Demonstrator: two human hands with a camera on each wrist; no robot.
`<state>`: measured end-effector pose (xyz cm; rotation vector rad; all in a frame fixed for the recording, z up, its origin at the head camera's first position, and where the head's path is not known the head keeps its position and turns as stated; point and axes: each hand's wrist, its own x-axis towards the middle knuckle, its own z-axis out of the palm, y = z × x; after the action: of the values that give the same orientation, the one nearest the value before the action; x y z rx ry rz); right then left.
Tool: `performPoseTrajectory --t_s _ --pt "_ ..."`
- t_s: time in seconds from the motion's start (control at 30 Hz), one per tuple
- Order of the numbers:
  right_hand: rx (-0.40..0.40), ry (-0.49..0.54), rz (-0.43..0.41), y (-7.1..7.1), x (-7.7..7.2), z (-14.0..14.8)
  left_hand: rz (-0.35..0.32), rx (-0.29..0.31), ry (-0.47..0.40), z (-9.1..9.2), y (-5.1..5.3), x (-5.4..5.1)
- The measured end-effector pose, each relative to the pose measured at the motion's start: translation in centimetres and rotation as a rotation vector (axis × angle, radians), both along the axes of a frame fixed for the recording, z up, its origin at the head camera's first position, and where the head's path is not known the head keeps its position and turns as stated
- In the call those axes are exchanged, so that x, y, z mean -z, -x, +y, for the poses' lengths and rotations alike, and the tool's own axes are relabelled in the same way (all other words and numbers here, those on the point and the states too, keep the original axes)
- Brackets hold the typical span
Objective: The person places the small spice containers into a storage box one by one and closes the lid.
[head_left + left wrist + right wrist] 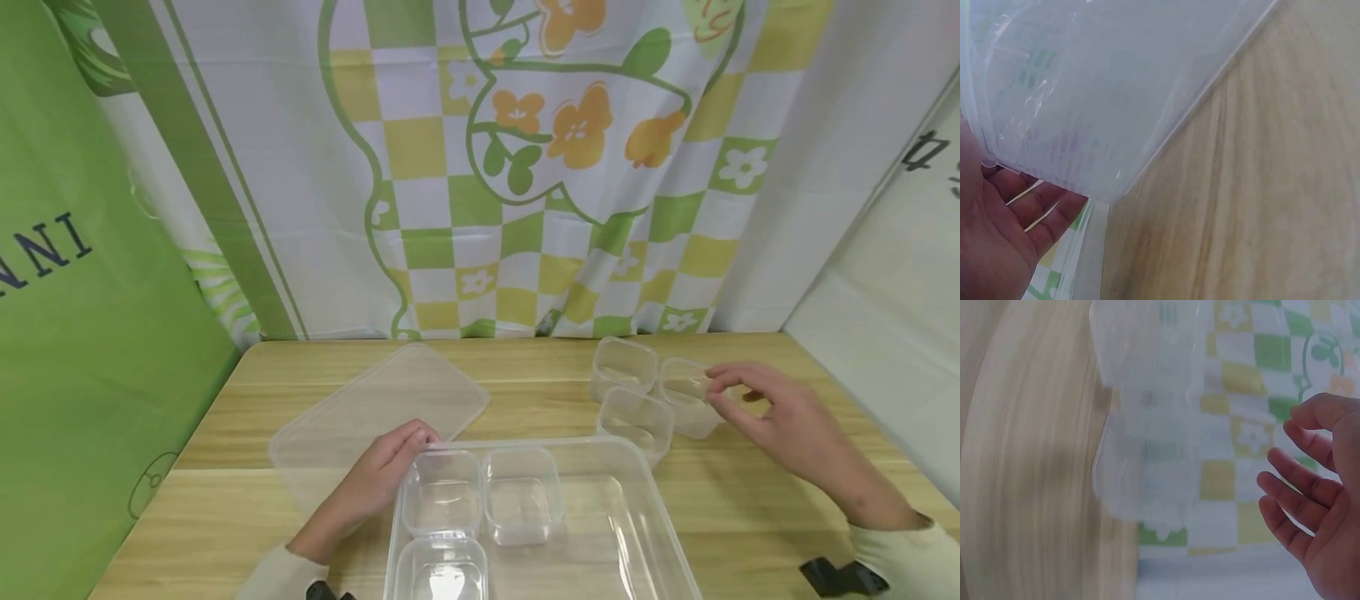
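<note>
A large clear plastic box (585, 542) stands at the table's front. My left hand (385, 468) grips its far left corner; in the left wrist view, that hand's fingers (1047, 206) bend against the box's outer wall (1104, 112). Inside are three small clear square containers, two along the far side (444, 496) (522, 497) and one nearer (441, 571). Three more small containers cluster to the right: a back one (624, 367), a front one (636, 425) and a right one (686, 396). My right hand (776, 417), fingers loosely bent and holding nothing, hovers beside the right one.
A flat translucent lid (382, 400) lies on the wooden table (540, 375), left of the large box and partly behind my left hand. A patterned curtain (480, 208) hangs along the table's back edge, with a green cloth (90, 375) on the left.
</note>
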<state>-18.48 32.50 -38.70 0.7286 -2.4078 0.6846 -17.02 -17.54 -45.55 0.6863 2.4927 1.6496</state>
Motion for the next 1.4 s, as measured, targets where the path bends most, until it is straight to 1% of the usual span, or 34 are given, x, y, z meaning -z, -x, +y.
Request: performPoseTrajectory --t_s 0.2,0.3,0.47,0.53,0.7,0.9,1.0,1.1,1.23,1.4 --pt "0.031 0.070 -0.080 0.9 1.0 2.1 -0.014 0.008 -0.002 0.0 0.0 0.0" --pt "0.045 0.079 -0.118 1.2 1.4 2.9 -0.012 0.014 0.000 -0.1 0.0 0.0" --pt "0.060 0.092 -0.229 1.6 1.8 3.6 -0.016 0.024 0.005 -0.2 0.0 0.1" --pt "0.061 0.092 -0.264 1.8 2.0 3.8 -0.021 0.026 0.005 -0.2 0.0 0.0" --pt "0.064 0.055 -0.323 1.9 2.4 4.2 -0.032 0.024 0.000 -0.2 0.0 0.1" --pt "0.032 0.016 -0.413 1.8 2.8 4.7 -0.045 0.033 -0.023 -0.3 0.1 0.2" --pt "0.032 0.006 -0.449 1.8 3.0 4.8 -0.050 0.035 -0.027 -0.3 0.1 0.2" --pt "0.044 0.003 -0.472 1.8 3.2 4.8 -0.053 0.033 -0.027 -0.3 0.0 0.2" --pt "0.048 0.012 -0.478 1.7 3.3 4.8 -0.061 0.034 -0.033 -0.3 0.0 0.2" --pt "0.042 0.011 -0.435 1.8 3.5 5.0 -0.069 0.039 -0.040 -0.3 0.1 0.3"
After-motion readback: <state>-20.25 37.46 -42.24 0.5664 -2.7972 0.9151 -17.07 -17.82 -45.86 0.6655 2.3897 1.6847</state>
